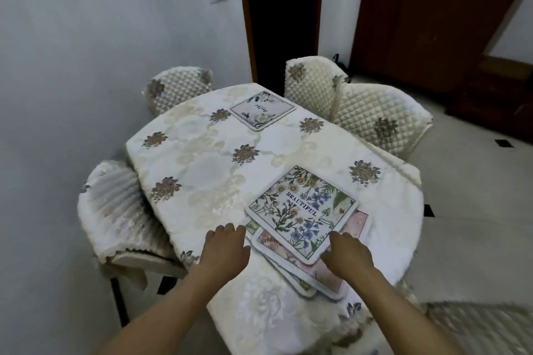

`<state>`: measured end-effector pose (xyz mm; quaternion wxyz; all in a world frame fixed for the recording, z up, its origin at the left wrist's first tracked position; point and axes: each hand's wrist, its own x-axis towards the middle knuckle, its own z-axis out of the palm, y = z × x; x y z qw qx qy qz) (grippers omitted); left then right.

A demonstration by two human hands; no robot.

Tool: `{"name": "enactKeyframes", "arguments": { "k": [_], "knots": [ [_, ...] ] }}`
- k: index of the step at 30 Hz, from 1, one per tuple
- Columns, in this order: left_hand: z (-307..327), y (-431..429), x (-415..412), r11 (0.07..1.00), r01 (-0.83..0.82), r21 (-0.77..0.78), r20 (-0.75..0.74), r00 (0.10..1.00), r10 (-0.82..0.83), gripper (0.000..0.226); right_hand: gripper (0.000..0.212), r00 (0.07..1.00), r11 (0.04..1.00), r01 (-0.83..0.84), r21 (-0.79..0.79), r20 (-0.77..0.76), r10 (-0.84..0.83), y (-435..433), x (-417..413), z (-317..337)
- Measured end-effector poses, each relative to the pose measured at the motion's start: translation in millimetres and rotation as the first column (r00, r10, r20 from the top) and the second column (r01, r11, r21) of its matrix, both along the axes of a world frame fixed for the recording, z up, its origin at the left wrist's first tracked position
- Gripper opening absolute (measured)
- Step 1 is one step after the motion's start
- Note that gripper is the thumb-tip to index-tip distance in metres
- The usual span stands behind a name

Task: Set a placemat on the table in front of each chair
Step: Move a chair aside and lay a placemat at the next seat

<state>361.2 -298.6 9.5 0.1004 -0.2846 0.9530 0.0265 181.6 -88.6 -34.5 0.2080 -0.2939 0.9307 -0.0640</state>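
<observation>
A stack of placemats lies near the table's front edge; the top one (302, 212) is floral with the word BEAUTIFUL, and a pink one (326, 271) shows beneath it. One pale floral placemat (262, 109) lies alone at the table's far end. My left hand (223, 251) rests palm down on the cloth just left of the stack, fingers apart, holding nothing. My right hand (347, 255) touches the near right corner of the top placemat; its fingertips are hidden, so its grip is unclear.
The table (202, 170) wears a cream flowered cloth. Quilted covered chairs stand at the far left (177, 89), the far right (313, 81), the right (380, 118) and the left (115, 204). A dark doorway and a wooden cabinet (427, 23) lie beyond.
</observation>
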Motion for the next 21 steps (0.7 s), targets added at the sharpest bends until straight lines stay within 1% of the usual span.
{"name": "enactKeyframes", "arguments": {
  "k": [2, 4, 6, 7, 9, 12, 13, 14, 15, 16, 18, 21],
  "knots": [
    [-10.9, -27.7, -27.3, 1.0, 0.026, 0.009, -0.002, 1.0, -0.026, 0.036, 0.031, 0.992, 0.995, 0.097, -0.025, 0.085, -0.095, -15.6, -16.6, -11.6],
    [-22.2, -52.5, -52.0, 0.998, 0.042, 0.036, 0.008, 0.999, -0.042, 0.035, 0.033, 0.96, 0.973, 0.223, -0.06, 0.189, -0.208, -28.7, -26.1, -25.6],
    [-36.6, -78.9, -80.8, 0.993, 0.061, 0.106, 0.024, 0.998, -0.064, 0.035, 0.043, 0.893, 0.918, 0.389, -0.079, 0.277, -0.355, -41.8, -33.5, -41.9],
    [-45.9, -92.7, -95.2, 0.988, 0.068, 0.142, 0.023, 0.997, -0.072, 0.036, 0.046, 0.841, 0.871, 0.484, -0.076, 0.314, -0.44, -47.6, -35.5, -48.8],
    [-66.4, -120.7, -121.4, 0.974, 0.052, 0.222, 0.018, 0.998, -0.057, 0.039, 0.05, 0.696, 0.736, 0.674, -0.07, 0.395, -0.6, -58.1, -36.9, -60.4],
    [-104.9, -157.3, -163.3, 0.921, 0.018, 0.39, 0.02, 0.999, -0.028, 0.043, 0.05, 0.416, 0.431, 0.897, -0.093, 0.504, -0.757, -73.1, -34.4, -72.9],
    [-117.3, -167.0, -176.8, 0.892, -0.015, 0.453, 0.032, 0.999, 0.0, 0.044, 0.05, 0.318, 0.315, 0.944, -0.097, 0.52, -0.793, -77.9, -32.1, -75.4],
    [-127.7, -174.3, -186.8, 0.865, -0.058, 0.498, 0.047, 0.998, 0.04, 0.045, 0.051, 0.239, 0.221, 0.97, -0.098, 0.529, -0.814, -82.4, -30.3, -76.8],
    [-137.6, -182.1, -195.1, 0.845, -0.083, 0.529, 0.064, 0.996, 0.058, 0.045, 0.051, 0.175, 0.149, 0.985, -0.092, 0.524, -0.833, -88.8, -27.2, -79.0],
    [-145.4, -189.1, -201.7, 0.831, -0.089, 0.549, 0.077, 0.995, 0.055, 0.044, 0.048, 0.132, 0.104, 0.991, -0.083, 0.514, -0.848, -95.3, -24.5, -81.4],
    [-154.6, -201.7, -211.4, 0.793, -0.072, 0.606, 0.083, 0.996, 0.027, 0.037, 0.039, 0.083, 0.061, 0.996, -0.06, 0.502, -0.861, -109.1, -18.4, -85.5],
    [-157.3, -212.6, -219.8, 0.717, -0.061, 0.694, 0.065, 0.998, 0.022, 0.03, 0.027, 0.084, 0.06, 0.996, -0.065, 0.481, -0.873, -128.1, -8.0, -88.0]
  ]
}}
